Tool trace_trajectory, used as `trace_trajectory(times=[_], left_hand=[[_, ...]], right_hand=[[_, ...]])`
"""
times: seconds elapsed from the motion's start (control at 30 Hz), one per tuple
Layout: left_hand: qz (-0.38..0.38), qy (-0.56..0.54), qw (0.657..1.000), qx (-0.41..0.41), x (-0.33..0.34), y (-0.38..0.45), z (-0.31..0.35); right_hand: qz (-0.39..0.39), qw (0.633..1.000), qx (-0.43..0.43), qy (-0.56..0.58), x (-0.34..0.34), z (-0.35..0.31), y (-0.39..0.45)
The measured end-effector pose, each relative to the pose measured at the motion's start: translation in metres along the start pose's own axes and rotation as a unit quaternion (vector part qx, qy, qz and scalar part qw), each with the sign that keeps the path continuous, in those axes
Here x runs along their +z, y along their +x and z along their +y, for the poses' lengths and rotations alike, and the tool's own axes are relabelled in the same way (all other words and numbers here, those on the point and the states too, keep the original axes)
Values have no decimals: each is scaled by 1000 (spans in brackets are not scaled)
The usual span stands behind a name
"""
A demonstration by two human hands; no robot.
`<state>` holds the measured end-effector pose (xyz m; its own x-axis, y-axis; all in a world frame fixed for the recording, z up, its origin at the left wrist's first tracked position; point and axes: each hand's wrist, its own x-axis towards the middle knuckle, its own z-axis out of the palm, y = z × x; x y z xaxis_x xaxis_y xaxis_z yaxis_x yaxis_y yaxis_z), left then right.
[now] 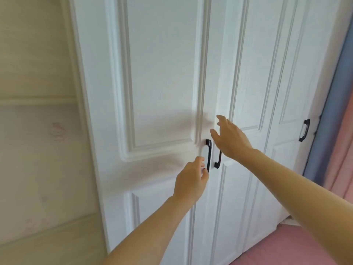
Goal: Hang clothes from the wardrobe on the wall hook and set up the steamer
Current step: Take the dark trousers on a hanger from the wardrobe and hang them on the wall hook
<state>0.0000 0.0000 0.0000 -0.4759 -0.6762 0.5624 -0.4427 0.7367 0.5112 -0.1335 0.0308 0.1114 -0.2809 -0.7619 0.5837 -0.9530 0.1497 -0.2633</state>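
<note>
White panelled wardrobe [162, 73] stands closed on pink floor [286, 243]. Left hand [191, 180] grip curls round one black curved handle [208, 153]; right hand [229, 138] open, fingers spread, before the other handle [217, 163].

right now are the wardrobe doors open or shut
Shut: the two middle wardrobe doors meet flush at the centre seam, nothing inside shows. The left hand curls at its handle.

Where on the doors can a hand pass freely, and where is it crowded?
Free: the raised panel above the left handle. Crowded: the middle seam, where the left hand grips that handle and the right hand covers the right handle.
</note>
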Motion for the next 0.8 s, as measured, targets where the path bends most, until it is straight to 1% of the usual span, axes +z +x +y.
trace_trajectory(times=[0.07, 0.23, 0.33, 0.4, 0.47, 0.57, 0.7, 0.8], left_hand=[[10, -27, 999, -22, 11, 11, 4], [38, -77, 995, -43, 31, 28, 10], [109, -83, 990, -36, 38, 30, 11], [139, -86, 986, -41, 41, 31, 10], [137, -110, 982, -65, 43, 34, 9], [104, -161, 975, -108, 44, 38, 11], [88, -185, 971, -123, 48, 40, 17], [88, -197, 969, -121, 48, 39, 19]], right_hand=[[0, 999, 15, 48, 1, 6, 11], [0, 986, 41, 163, 3, 13, 34], [2, 975, 57, 213, 3, 14, 42], [-3, 970, 65, 234, 4, 16, 46], [-14, 963, 77, 259, 4, 18, 50], [-24, 943, 105, 315, 5, 19, 56], [-50, 923, 130, 359, 4, 22, 59], [-58, 920, 127, 367, 1, 22, 58]])
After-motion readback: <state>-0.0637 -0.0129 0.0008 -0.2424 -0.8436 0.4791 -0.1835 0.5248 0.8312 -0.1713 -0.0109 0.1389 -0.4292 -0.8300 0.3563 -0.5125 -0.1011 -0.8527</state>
